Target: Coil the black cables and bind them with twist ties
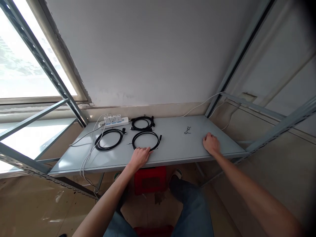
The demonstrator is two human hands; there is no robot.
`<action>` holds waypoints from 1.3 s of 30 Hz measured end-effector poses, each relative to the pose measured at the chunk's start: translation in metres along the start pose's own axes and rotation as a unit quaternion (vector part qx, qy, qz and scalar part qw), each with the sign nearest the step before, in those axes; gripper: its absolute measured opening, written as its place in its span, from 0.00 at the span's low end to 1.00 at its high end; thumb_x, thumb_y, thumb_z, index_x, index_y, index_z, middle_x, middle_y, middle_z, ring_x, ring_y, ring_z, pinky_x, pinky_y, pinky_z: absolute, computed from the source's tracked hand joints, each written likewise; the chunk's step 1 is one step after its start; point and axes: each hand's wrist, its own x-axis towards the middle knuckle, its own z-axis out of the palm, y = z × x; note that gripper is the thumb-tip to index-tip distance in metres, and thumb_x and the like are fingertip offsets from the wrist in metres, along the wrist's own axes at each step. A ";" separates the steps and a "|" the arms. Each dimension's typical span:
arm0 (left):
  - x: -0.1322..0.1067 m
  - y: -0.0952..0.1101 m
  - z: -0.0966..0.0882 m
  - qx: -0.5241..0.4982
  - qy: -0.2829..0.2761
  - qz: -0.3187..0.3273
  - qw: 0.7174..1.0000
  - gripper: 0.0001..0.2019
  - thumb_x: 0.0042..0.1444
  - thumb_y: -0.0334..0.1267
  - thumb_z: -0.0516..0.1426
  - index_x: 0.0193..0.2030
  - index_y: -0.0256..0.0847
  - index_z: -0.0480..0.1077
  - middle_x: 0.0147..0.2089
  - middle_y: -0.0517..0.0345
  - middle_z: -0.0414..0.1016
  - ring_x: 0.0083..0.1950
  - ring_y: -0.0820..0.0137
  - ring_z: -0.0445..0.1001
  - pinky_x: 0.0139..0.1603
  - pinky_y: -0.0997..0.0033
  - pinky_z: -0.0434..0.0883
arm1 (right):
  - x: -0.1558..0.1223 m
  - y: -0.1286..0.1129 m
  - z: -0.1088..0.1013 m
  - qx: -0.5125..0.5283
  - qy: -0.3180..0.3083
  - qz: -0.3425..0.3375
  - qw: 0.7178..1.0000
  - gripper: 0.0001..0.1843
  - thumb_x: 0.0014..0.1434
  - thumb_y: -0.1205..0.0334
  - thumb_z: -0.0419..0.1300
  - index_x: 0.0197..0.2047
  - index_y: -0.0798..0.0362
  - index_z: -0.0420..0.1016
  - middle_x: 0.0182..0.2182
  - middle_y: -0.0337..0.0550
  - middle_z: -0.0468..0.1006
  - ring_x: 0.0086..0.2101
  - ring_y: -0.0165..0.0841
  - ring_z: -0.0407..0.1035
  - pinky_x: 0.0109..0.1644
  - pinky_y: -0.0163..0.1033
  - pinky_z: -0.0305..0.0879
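Three coiled black cables lie on a grey metal shelf [172, 148]. My left hand [140, 156] rests at the near rim of the middle coil [145, 140], fingertips touching the cable, fingers curled down on it. Another coil [109, 139] lies to its left and a smaller one [142, 123] behind it. My right hand [211, 144] lies flat on the bare shelf at the right, fingers loosely bent, holding nothing. A small black twist tie [188, 130] lies just beyond that hand.
A white power strip [114, 120] with white cords sits at the back left; cords hang over the front edge. Slanted metal rack posts stand at both sides. A red stool [150, 179] and my shoes are on the floor below. Window at left.
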 end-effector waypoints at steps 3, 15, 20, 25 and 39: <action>0.001 0.002 -0.002 0.002 -0.013 -0.006 1.000 0.23 0.76 0.51 0.40 0.41 0.42 0.70 0.36 0.49 0.81 0.36 0.60 0.79 0.38 0.64 0.62 | 0.001 -0.001 0.004 -0.016 0.001 -0.002 1.000 0.18 0.70 0.62 0.50 0.56 0.63 0.72 0.48 0.63 0.78 0.52 0.49 0.72 0.50 0.46 0.65; -0.015 -0.008 -0.046 0.017 0.073 0.038 0.996 0.21 0.76 0.46 0.41 0.35 0.43 0.67 0.34 0.52 0.74 0.38 0.63 0.71 0.44 0.62 0.61 | 0.010 0.006 0.012 -0.002 -0.002 -0.010 1.000 0.18 0.70 0.61 0.48 0.54 0.62 0.73 0.47 0.63 0.78 0.51 0.50 0.72 0.48 0.47 0.66; 0.021 -0.036 -0.088 0.053 0.108 -0.007 0.993 0.21 0.76 0.47 0.41 0.37 0.43 0.67 0.37 0.50 0.75 0.41 0.61 0.70 0.47 0.61 0.60 | 0.011 0.007 0.017 -0.006 -0.001 -0.004 1.000 0.19 0.70 0.60 0.49 0.55 0.62 0.72 0.47 0.63 0.78 0.52 0.51 0.71 0.49 0.47 0.66; 0.093 -0.069 -0.098 0.069 0.152 -0.023 0.986 0.22 0.76 0.48 0.40 0.38 0.43 0.67 0.37 0.49 0.75 0.42 0.60 0.71 0.49 0.61 0.60 | 0.010 0.006 0.016 -0.004 -0.004 -0.005 1.000 0.18 0.70 0.60 0.49 0.54 0.61 0.72 0.46 0.62 0.77 0.52 0.50 0.71 0.50 0.47 0.66; 0.113 -0.121 -0.024 -0.054 0.065 -0.077 0.993 0.25 0.74 0.53 0.41 0.70 0.46 0.60 0.65 0.46 0.66 0.68 0.57 0.64 0.67 0.55 0.61 | 0.007 0.005 0.010 -0.010 0.000 -0.008 1.000 0.17 0.71 0.61 0.48 0.53 0.61 0.72 0.47 0.61 0.78 0.52 0.48 0.72 0.49 0.46 0.66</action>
